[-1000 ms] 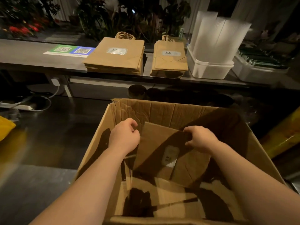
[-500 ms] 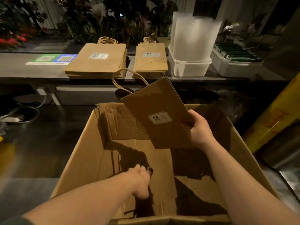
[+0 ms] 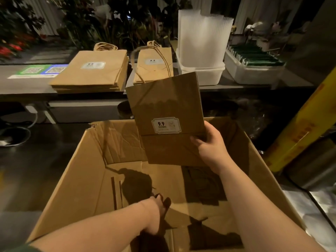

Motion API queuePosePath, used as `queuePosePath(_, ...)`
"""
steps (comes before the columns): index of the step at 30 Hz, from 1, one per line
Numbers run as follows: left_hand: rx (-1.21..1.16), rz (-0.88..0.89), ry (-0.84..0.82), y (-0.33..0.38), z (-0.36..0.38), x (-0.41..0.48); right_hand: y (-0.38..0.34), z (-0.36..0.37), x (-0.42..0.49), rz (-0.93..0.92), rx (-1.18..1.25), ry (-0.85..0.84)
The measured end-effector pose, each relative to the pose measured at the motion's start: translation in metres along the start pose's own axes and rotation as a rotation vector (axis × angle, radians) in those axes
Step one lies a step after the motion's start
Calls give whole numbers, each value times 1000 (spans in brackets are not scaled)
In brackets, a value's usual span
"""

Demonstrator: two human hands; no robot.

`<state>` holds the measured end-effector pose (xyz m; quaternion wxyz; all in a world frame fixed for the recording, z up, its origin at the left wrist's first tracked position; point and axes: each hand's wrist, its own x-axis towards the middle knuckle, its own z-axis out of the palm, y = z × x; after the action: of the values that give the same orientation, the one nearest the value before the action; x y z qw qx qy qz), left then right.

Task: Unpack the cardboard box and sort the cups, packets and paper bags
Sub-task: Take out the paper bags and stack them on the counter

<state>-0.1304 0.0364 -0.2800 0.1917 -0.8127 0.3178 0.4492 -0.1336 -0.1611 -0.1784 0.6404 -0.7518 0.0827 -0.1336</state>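
My right hand (image 3: 209,142) grips the lower right edge of a flat brown paper bag (image 3: 163,106) with a 9.9 sticker. The bag is held upright above the far side of the open cardboard box (image 3: 72,171), its rope handles pointing up. My left hand (image 3: 154,213) reaches deep into the box with fingers pointing down at the cardboard bottom; shadow hides its fingertips. On the shelf behind lie a stack of large paper bags (image 3: 94,73) and a stack of smaller paper bags (image 3: 154,68). Clear cups (image 3: 203,37) stand in a white tub (image 3: 201,75).
A second white tub (image 3: 254,75) at the shelf's right end holds green packets (image 3: 254,57). A QR-code sign (image 3: 40,70) lies at the shelf's left. A yellow slanted object (image 3: 300,124) stands right of the box. Cables lie on the dark floor at left.
My right hand lifted the paper bag out of the box and raised it toward the shelf. My left hand let go of it and dropped to the box bottom.
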Motion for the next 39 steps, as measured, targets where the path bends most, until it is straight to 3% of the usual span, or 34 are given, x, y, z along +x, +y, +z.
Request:
queuePosePath(2, -169, 44, -16, -8, -7, -18, -3, 0, -2, -35, -17, -3)
queuePosePath(4, -291, 79, 101, -15, -8, -28, -5, -1, -4, -58, -23, -3)
queuePosePath(6, -372, -6, 277, -22, -14, -40, -9, -1, -6, -76, 45, 26)
queuePosePath(10, -386, -92, 710, -40, -28, -74, -25, -9, -6, 62, 420, 165)
queuePosePath(14, -837, -162, 897, -72, -39, -106, -31, -26, -8, 132, 657, 79)
queuePosePath(19, -1617, 154, 1022, -75, -40, -138, -23, -22, -13, 204, 569, -139)
queuePosePath(22, -1765, 358, 1101, -65, -32, -135, -17, -9, -13, 283, 476, -128)
queuePosePath(27, -1745, 466, 1105, -60, -37, -124, 0, 5, -9, 380, 252, -158)
queuePosePath(34, -1648, 341, 1114, -70, -57, -121, -3, 1, 0, 487, 214, -252)
queuePosePath(37, -1929, 567, 851, -79, -52, -106, -4, 4, 0, 426, 245, -187)
queuePosePath(39, -2205, 609, 696, -84, -45, -85, -6, 1, 0, 350, 238, -125)
